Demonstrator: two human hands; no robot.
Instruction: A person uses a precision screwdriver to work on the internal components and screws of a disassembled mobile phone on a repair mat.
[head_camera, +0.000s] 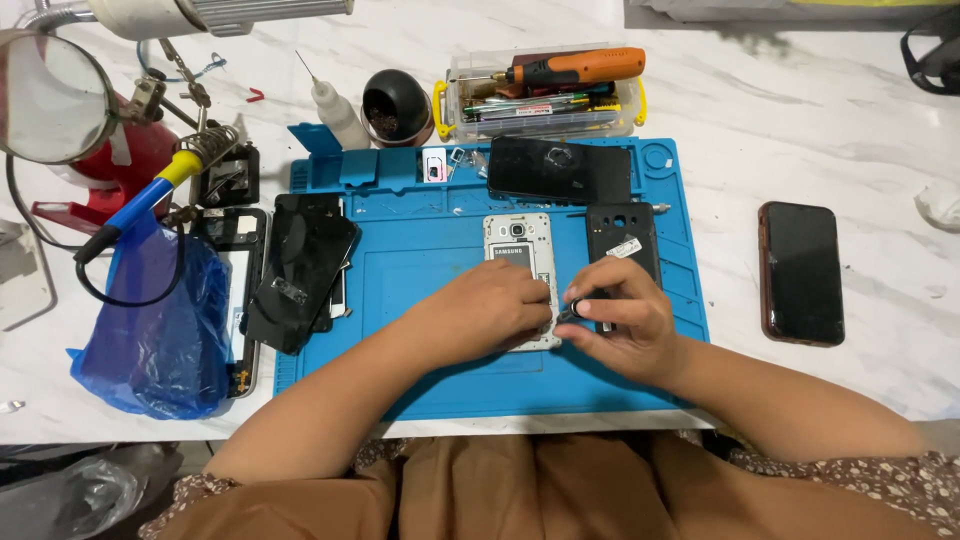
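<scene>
Head view, left hand: we see our left hand (490, 308) lying palm-down on the opened white phone (521, 250), fingers curled loosely over its lower half and pressing it to the blue work mat (420, 370); it pins the phone rather than closing around it.
Head view, right hand: our right hand (620, 318) sits just right of the left fingertips, thumb and forefinger pinched on a small dark part (574, 312) at the phone's lower right edge; we cannot tell what the part is.
Phone: its upper half, with camera opening and bare back, shows just beyond the left fingers; the rest is hidden under them.
Beyond the right fingers: a black back cover (622, 236) lies touching or just beside the phone's right edge.
Farther beyond both hands: a dark phone panel (560, 170) rests at the mat's top, and past it a clear tool box (540, 105) with an orange screwdriver (575, 68) on top.
Left of the left fingers: a stack of black phone parts (300, 268), then a blue plastic bag (155, 320) and a soldering iron (150, 200).
Right of the right fingers: a dark phone (801, 272) lies well apart, off the mat, on the marble table (800, 120).
</scene>
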